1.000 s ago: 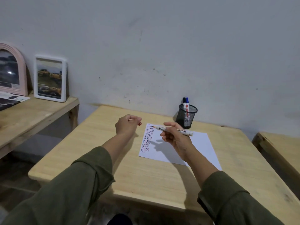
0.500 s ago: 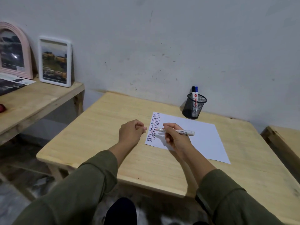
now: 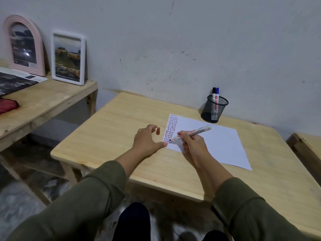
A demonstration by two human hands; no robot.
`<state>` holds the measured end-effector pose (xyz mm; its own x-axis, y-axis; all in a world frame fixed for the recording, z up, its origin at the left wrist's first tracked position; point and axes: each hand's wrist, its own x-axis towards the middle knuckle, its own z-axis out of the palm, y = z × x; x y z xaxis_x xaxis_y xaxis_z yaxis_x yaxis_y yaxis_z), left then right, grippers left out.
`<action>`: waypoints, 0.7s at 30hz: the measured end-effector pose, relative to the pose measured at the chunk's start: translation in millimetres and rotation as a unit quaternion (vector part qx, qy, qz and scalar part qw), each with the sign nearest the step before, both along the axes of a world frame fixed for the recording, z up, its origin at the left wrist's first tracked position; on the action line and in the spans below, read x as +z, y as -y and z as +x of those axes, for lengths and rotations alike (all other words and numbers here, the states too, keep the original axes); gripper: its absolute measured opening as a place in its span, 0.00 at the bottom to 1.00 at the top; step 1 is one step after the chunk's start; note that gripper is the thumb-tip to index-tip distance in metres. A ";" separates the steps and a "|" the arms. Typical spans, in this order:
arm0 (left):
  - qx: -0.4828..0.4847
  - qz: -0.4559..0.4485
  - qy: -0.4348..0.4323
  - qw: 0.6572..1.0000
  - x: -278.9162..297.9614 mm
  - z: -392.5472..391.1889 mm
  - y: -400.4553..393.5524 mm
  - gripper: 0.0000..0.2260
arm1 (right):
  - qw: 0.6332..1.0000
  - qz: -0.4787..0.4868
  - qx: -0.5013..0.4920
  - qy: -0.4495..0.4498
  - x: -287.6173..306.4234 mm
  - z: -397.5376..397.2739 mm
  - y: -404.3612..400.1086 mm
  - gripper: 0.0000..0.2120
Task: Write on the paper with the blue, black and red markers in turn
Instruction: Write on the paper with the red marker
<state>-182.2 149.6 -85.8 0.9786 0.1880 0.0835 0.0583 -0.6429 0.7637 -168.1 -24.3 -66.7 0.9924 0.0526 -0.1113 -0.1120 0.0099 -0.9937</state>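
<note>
A white sheet of paper (image 3: 213, 141) lies on the wooden table (image 3: 121, 129), with columns of short blue, black and red strokes down its left edge. My right hand (image 3: 192, 145) grips a white marker (image 3: 194, 133), its uncapped tip touching the paper's lower left corner. My left hand (image 3: 147, 141) rests open on the table, thumb pressing the paper's corner. The marker's red cap (image 3: 158, 130) stands on the table beside my left fingers. The black marker (image 3: 214, 92) and the blue marker (image 3: 217, 92) stand in a black mesh cup (image 3: 214, 110) behind the paper.
A second wooden table (image 3: 43, 101) at the left carries a pink arched frame (image 3: 24, 46), a white picture frame (image 3: 68, 57), a dark leaflet (image 3: 15, 80) and something red (image 3: 7, 105). Another wooden surface (image 3: 307, 146) stands at the right. A grey wall runs behind.
My left hand opened and set the red cap down on the table, then pressed the paper's corner. My right hand lowered the marker tip onto the paper. The camera tilted downward.
</note>
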 end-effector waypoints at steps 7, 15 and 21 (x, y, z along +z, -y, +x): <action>-0.004 0.006 0.000 1.000 0.0 1.6 -0.6 0.33 | 0.998 -0.052 0.007 0.025 2.3 -4.7 -1.4 0.07; -0.003 0.012 -0.003 1.000 1.2 2.1 -0.4 0.35 | 0.996 -0.072 0.011 0.044 3.6 -8.1 -1.0 0.08; -0.004 0.013 -0.006 1.000 1.4 1.8 -0.9 0.37 | 0.997 -0.053 0.023 0.046 7.9 -10.9 -2.1 0.08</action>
<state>-180.4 150.5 -84.3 0.9810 0.1783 0.0763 0.0626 -0.6635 0.7455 -179.0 -22.2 -58.9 0.9954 0.0915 -0.0273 -0.0183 -0.0983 -0.9950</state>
